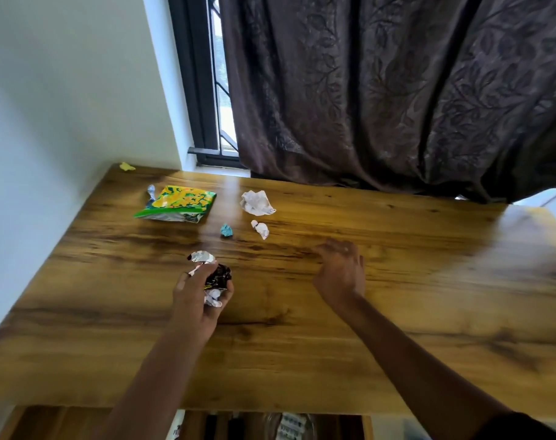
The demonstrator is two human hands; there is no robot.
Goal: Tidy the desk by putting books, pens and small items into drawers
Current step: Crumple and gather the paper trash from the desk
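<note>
My left hand (pixel 195 296) grips a bunch of crumpled wrappers (pixel 214 277), silver foil, black and white, just above the wooden desk (pixel 397 296). My right hand (pixel 342 269) hovers over the desk's middle with fingers loosely curled and nothing in it. Beyond it lie a small crumpled white paper (pixel 261 229), a larger crumpled white paper (pixel 257 203) and a tiny teal paper ball (pixel 226 230). A green and yellow snack packet (pixel 179 204) lies at the back left, with a silvery wrapper (pixel 151 193) at its left edge.
A yellow scrap (pixel 126 167) sits in the desk's far left corner against the white wall. A dark patterned curtain (pixel 397 90) hangs over the desk's back edge beside a barred window (pixel 218 90). Below the front edge an open drawer (pixel 276 425) shows several items.
</note>
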